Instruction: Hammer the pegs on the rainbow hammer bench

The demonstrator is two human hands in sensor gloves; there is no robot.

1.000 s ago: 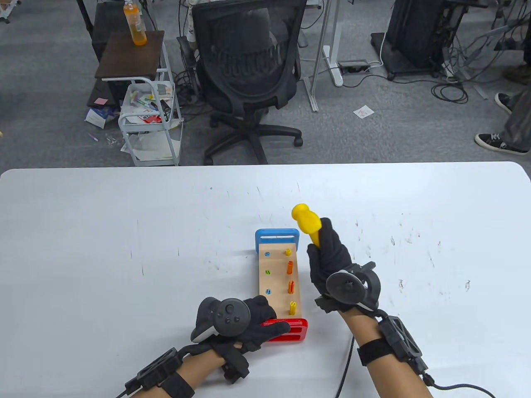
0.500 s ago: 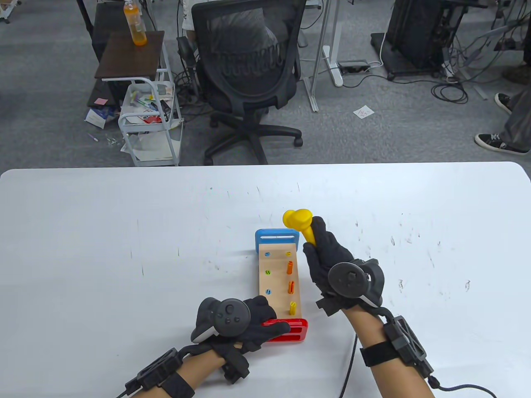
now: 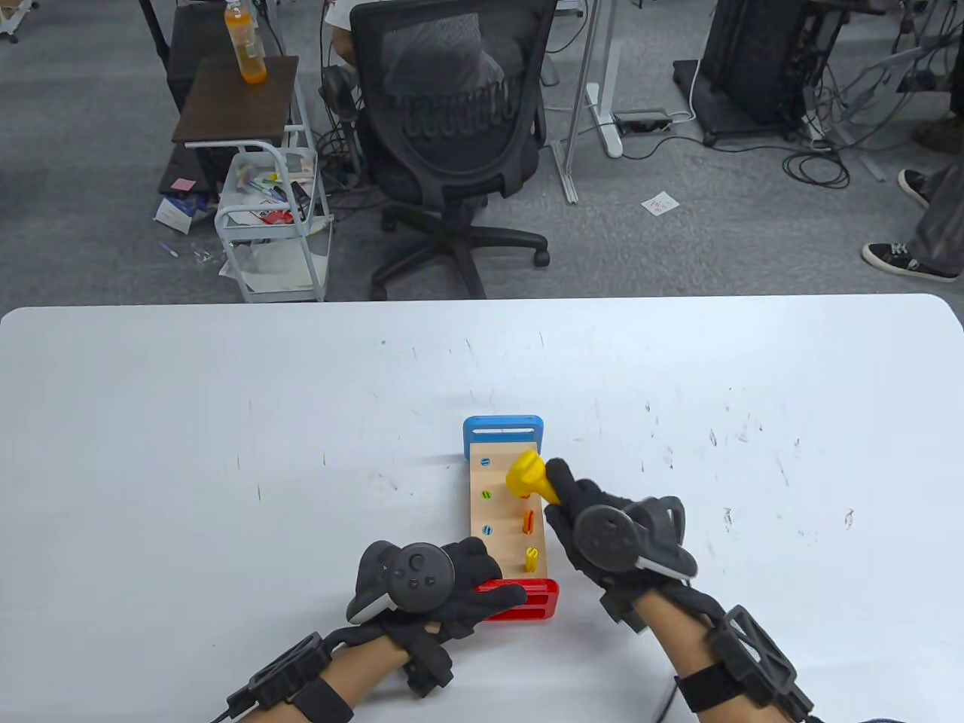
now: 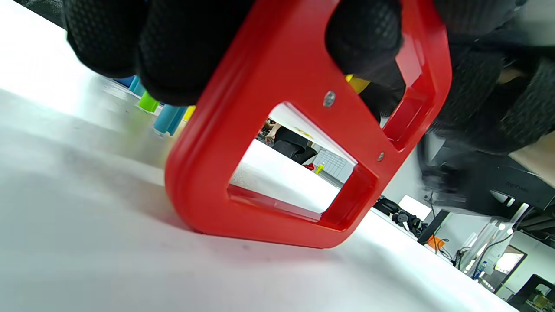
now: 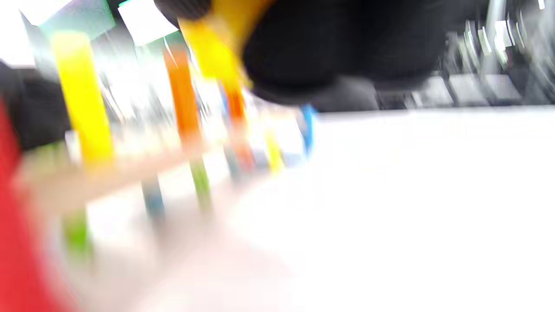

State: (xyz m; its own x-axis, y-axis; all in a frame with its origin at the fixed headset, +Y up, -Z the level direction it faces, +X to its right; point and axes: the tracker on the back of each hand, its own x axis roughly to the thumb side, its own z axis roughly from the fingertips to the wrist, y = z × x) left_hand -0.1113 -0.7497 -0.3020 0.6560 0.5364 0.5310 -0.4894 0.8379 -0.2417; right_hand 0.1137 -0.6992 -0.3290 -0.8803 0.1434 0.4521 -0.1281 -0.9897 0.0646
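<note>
Roughly midway, by the look of it: the bench [image 3: 506, 512] sits mid-table, its left-row pegs flush, while an orange peg [image 3: 528, 521] and yellow peg [image 3: 532, 558] stand proud. The right hand [image 3: 602, 531] grips the hammer [image 3: 525, 476]; the left hand [image 3: 459, 584] holds the red end [image 4: 277, 143].

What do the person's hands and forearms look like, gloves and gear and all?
Both the left hand and right hand wear black textured gloves with dark round-faced trackers on their backs. Bare forearms carry black strapped wrist modules trailing thin black cables.
</note>
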